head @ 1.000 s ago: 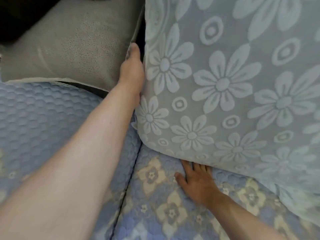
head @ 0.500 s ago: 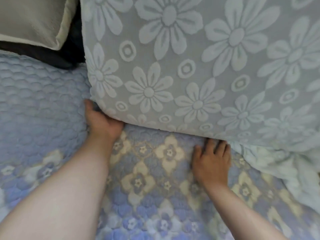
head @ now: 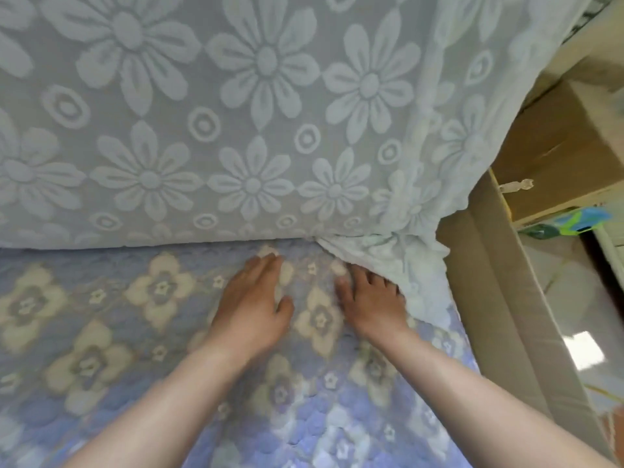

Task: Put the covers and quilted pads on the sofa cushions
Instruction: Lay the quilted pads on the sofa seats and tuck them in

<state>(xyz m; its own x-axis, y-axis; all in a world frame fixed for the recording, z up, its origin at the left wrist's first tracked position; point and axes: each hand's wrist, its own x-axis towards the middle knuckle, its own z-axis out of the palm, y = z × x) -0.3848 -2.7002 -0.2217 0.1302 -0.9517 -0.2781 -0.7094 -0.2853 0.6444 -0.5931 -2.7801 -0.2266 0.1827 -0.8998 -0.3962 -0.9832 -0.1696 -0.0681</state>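
Both hands are down on the seat in the one head view I have, and the reason looks plain enough: they are flattening the quilted pad [head: 118,315] where it meets the back cushion. My left hand [head: 251,305] lies palm down on the blue-and-cream quilting, fingers straight and close together, tips pointing at the seam under the cushion; it holds nothing and only presses. My right hand [head: 369,304] sits just beside it, nearer the sofa's end. Its fingers spread toward the loose bunch of cover [head: 401,265] that hangs off the cushion corner, and they touch that fabric, but motion blur stops me saying whether they pinch it or merely push against it.

The back cushion [head: 236,113] stands upright behind the pad, already dressed in its pale flowered cover, with its lower edge resting along the pad's rear line. At the right corner the cover is gathered and slack rather than taut, which I judge is why the right hand has gone there: that excess wants tucking down behind the pad. The pad itself lies flat across the seat and reaches its right edge.

Beyond the sofa's end stands a cardboard box [head: 553,146], with a flattened cardboard sheet [head: 489,282] leaning between it and the sofa.
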